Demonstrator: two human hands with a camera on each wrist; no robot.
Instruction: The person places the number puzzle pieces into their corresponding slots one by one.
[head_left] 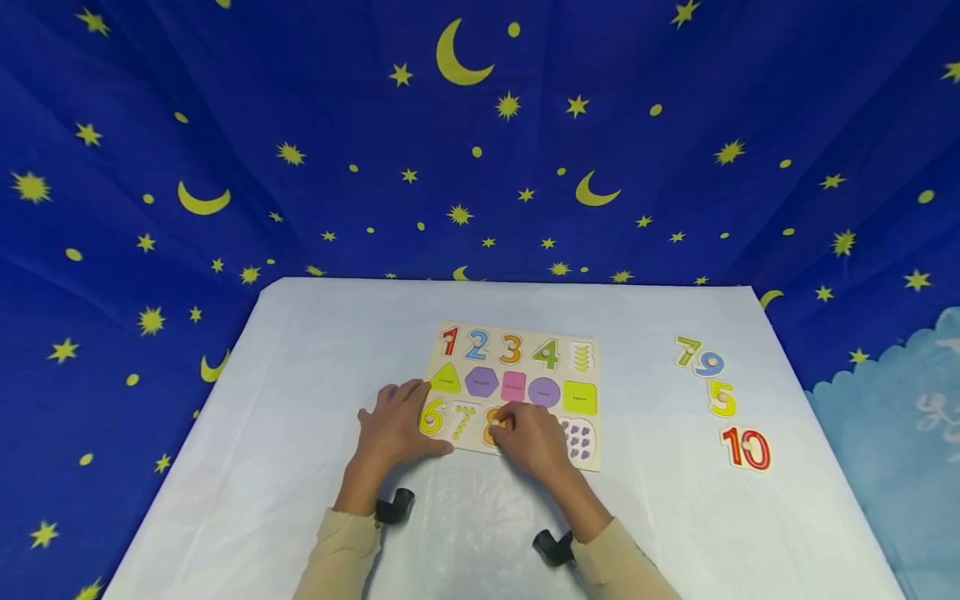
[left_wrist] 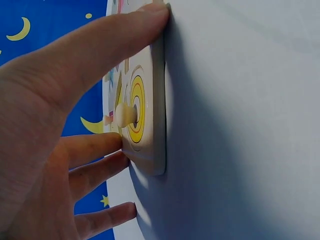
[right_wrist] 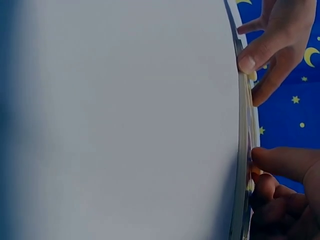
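A wooden number puzzle board (head_left: 551, 331) lies flat on the table. With thumb and fingers spread, my left hand (head_left: 397, 421) touches the board around its near left corner, beside the yellow 6 piece (head_left: 432, 417). In the left wrist view, the thumb (left_wrist: 135, 30) rests along the near edge, and the 6 piece's round wooden knob (left_wrist: 123, 116) stands close to the fingers. My right hand (head_left: 534, 437) pinches the orange 8 piece (head_left: 491, 427) over the bottom row; the fingers hide part of it. Pieces 1, 2, 3 and 4 sit in the top row.
To the right on the white table (head_left: 300, 350) lie loose pieces: a green 7 (head_left: 686, 351), a blue 9 (head_left: 708, 363), a yellow 5 (head_left: 722, 399) and a red 10 (head_left: 746, 450). Uncovered slots show bananas (head_left: 581, 357), yellow fruit (head_left: 462, 419) and grapes (head_left: 580, 439).
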